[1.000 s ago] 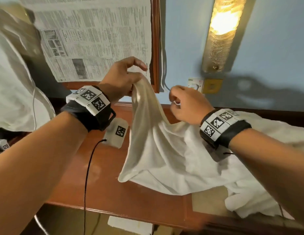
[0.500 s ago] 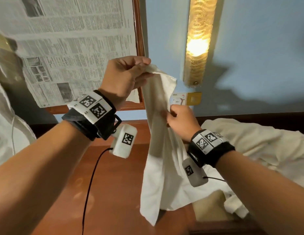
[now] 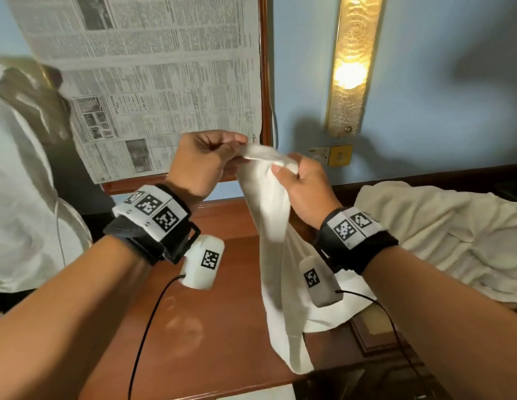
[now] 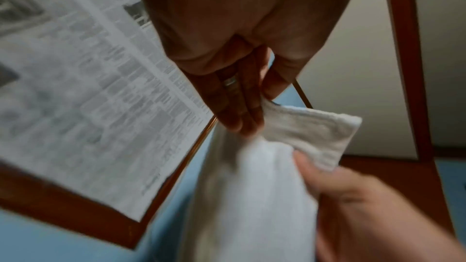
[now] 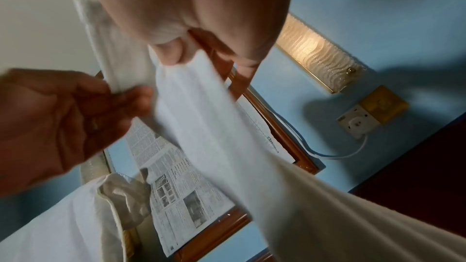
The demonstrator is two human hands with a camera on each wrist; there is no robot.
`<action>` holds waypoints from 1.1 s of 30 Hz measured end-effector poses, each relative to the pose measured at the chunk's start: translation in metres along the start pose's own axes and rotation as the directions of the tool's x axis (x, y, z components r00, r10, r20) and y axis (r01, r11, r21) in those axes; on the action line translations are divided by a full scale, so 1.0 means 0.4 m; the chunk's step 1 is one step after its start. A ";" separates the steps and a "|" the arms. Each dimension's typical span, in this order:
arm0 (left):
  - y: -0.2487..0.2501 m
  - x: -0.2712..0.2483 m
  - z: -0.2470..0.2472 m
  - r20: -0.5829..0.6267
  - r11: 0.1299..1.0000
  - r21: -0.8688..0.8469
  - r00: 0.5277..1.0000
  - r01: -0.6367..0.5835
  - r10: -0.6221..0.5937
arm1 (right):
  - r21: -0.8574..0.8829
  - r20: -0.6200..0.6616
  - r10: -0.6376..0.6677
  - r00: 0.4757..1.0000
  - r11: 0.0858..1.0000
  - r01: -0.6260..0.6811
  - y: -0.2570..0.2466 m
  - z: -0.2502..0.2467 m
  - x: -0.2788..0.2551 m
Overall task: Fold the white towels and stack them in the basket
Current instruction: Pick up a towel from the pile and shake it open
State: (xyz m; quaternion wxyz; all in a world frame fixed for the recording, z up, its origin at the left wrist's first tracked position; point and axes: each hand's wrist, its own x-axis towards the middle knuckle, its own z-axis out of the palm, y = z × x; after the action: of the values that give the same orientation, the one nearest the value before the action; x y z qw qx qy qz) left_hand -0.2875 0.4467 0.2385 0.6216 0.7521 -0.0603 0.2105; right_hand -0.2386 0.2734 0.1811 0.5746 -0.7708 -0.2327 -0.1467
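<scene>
A white towel (image 3: 276,255) hangs in the air above the wooden table (image 3: 211,327), its lower corner dangling near the front edge. My left hand (image 3: 219,157) pinches its top edge between thumb and fingers; the left wrist view shows that hand (image 4: 242,107) on the hem of the towel (image 4: 252,196). My right hand (image 3: 292,174) grips the same top edge just beside the left; in the right wrist view its fingers (image 5: 174,51) pinch the towel (image 5: 227,127). No basket is in view.
A heap of white towels (image 3: 442,235) lies at the right of the table. A newspaper-covered frame (image 3: 153,82) hangs on the blue wall behind, with a lit wall lamp (image 3: 352,67) and a socket (image 3: 319,154). White cloth (image 3: 20,197) hangs at far left.
The right hand has slid up the towel to its top edge, close to the left hand. The towel has come up off the heap and hangs narrower.
</scene>
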 end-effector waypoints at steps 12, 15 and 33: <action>-0.034 -0.063 0.048 0.470 0.835 0.347 0.850 -0.426 0.239 | -0.193 -0.091 -0.172 0.981 0.969 0.152 -0.059 -0.081 -0.108; 0.003 -0.050 0.061 0.433 0.855 0.298 0.858 -0.425 0.276 | -0.148 -0.118 -0.120 0.986 0.984 0.102 -0.018 -0.107 -0.159; 0.154 -0.075 0.128 0.056 0.924 0.322 0.978 -0.206 0.199 | -0.379 0.345 0.096 0.934 0.924 0.045 0.135 -0.099 -0.251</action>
State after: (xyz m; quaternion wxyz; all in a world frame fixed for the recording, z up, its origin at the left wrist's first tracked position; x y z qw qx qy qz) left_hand -0.3239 0.3790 0.2757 0.4630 0.8365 -0.1090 0.2721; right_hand -0.2935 0.2041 0.0990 0.3642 -0.8842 -0.2900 -0.0389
